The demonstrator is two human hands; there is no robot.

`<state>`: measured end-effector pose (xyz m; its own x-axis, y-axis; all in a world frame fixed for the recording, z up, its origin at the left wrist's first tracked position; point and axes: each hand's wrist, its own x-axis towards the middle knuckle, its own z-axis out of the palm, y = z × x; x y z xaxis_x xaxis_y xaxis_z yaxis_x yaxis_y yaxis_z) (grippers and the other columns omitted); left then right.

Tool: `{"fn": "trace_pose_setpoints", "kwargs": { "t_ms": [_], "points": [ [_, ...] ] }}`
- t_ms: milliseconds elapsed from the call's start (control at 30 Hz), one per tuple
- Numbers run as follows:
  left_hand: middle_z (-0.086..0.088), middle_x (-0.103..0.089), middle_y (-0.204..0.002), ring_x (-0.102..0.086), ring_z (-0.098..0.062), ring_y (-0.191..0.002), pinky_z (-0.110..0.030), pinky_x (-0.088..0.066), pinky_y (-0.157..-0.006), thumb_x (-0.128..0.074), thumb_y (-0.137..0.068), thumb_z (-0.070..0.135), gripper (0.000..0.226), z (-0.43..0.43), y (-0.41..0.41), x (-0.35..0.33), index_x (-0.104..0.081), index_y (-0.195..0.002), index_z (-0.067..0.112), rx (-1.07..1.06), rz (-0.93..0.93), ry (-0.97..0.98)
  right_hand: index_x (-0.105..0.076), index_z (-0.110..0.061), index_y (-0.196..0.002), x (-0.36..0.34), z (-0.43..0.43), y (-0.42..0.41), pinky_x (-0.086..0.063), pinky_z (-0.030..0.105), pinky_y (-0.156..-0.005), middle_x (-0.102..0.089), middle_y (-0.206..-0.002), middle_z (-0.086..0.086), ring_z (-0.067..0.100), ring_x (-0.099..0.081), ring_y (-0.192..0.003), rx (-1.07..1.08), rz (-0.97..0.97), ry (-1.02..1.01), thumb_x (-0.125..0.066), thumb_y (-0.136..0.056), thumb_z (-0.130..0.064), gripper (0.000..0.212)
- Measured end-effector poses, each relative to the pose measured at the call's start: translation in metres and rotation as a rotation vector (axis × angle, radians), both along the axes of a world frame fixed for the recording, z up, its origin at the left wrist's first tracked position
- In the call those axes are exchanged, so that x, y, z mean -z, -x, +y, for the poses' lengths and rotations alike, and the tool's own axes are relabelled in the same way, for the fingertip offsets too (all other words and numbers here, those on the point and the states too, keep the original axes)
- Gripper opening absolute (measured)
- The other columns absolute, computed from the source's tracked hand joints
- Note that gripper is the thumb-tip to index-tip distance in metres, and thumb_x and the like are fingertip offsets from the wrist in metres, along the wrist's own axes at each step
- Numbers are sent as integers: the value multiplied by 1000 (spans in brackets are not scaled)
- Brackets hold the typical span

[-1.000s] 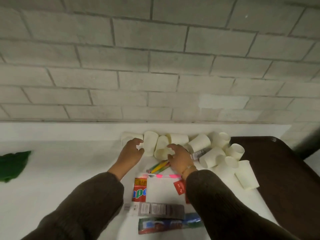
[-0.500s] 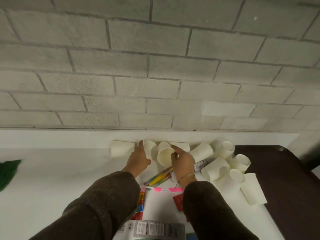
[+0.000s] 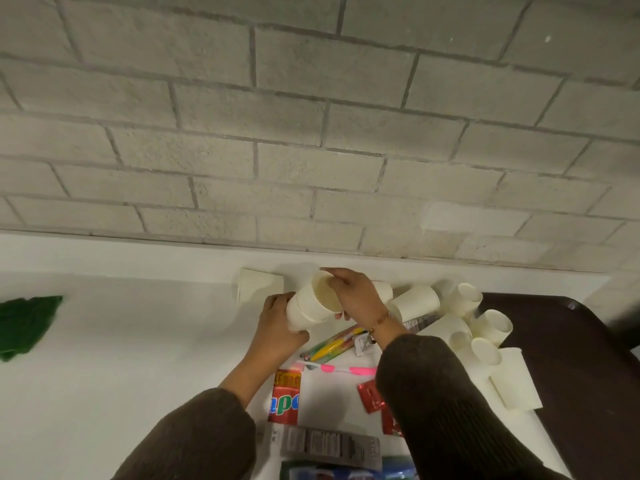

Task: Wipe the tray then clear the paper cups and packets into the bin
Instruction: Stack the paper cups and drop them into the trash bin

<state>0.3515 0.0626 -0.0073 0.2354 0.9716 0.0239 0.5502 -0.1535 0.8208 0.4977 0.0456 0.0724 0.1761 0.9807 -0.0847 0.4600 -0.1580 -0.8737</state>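
Two cream paper cups (image 3: 311, 304), one nested in the other, are lifted above the white table (image 3: 138, 341) near the wall. My left hand (image 3: 277, 327) grips the outer cup from below. My right hand (image 3: 356, 297) holds the inner cup at its rim. One cup (image 3: 258, 284) lies on its side to the left. Several more cups (image 3: 464, 320) lie in a heap to the right. Snack packets lie nearer me: a red one (image 3: 284, 396), a grey one (image 3: 329, 445), a small red one (image 3: 370, 398) and a striped yellow one (image 3: 332, 344).
A green cloth (image 3: 26, 323) lies at the table's left edge. A dark brown tray (image 3: 581, 375) sits at the right, partly under the cups. A brick wall (image 3: 311, 133) rises right behind the table. No bin is in view.
My hands picked two cups off the table, raised them and slid one into the other. The camera tilted up toward the wall.
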Motion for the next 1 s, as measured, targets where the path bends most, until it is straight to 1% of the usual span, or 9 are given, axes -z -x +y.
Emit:
{"fn": "trace_pose_setpoints", "kwargs": {
  "t_ms": [133,233,300,400,533,633,733,867,1000],
  "points": [
    [4,-51,-107,-52,-15,-101,-32,-49,-85,-79,-68,16,57,-5,29,-11,-47,-116,19,-132,-150,61,-66,-17,-95,6,21,17,-48,35,-75,-63,-86,0,12,-54,-69,98,-9,-101,-40,-94,-19,26],
    [2,-56,-100,-56,-16,-92,-21,-47,-67,-80,-65,12,55,-9,57,-14,-46,-107,23,-221,-259,39,-64,-14,-107,29,39,36,-41,30,-98,-62,-114,6,21,-56,-104,26,-204,-107,-44,-93,-15,24],
    [10,-54,-94,-54,-8,-83,-17,-42,-62,-81,-64,10,61,-13,71,-16,-41,-108,25,-259,-334,46,-56,-11,-121,47,50,50,-38,31,-103,-52,-129,8,26,-50,-117,-139,-407,-86,-52,-89,-15,32],
    [10,-53,-103,-54,-7,-87,-20,-44,-69,-84,-60,17,75,-19,93,-14,-41,-122,21,-270,-395,63,-39,-13,-137,64,66,75,-36,42,-105,-37,-143,7,31,-39,-125,-343,-660,-39,-58,-84,-18,56],
    [3,-56,-110,-56,-14,-95,-18,-44,-68,-75,-44,47,91,-22,117,-7,-43,-124,20,-319,-418,77,-17,-18,-148,73,85,102,-16,48,-116,-20,-154,4,26,-19,-141,-463,-795,-3,-57,-84,-15,76],
    [2,-58,-111,-58,-18,-98,-19,-45,-69,-74,-47,49,87,-22,126,-6,-45,-123,21,-345,-444,88,-8,-19,-149,81,90,112,-11,51,-116,-23,-152,6,28,-21,-139,-480,-865,115,-56,-85,-17,80],
    [2,-61,-110,-60,-14,-98,-20,-48,-70,-75,-48,50,82,-20,128,-10,-47,-120,22,-370,-523,74,-16,-19,-146,94,81,112,-20,52,-114,-33,-145,7,31,-34,-130,-418,-784,151,-60,-81,-17,78],
    [0,-61,-116,-60,-14,-104,-20,-51,-74,-80,-53,44,85,-16,124,-20,-46,-127,20,-377,-623,45,-37,-29,-129,103,51,107,-32,50,-108,-52,-127,-2,26,-47,-119,-253,-490,-4,-64,-73,-9,66],
    [-3,-61,-116,-60,-10,-103,-9,-52,-68,-78,-69,11,67,-14,109,-34,-46,-128,12,-339,-673,4,-43,-26,-124,97,9,101,-49,24,-91,-57,-113,-9,13,-56,-105,-250,-220,-100,-74,-72,-16,61]
  ]
}}
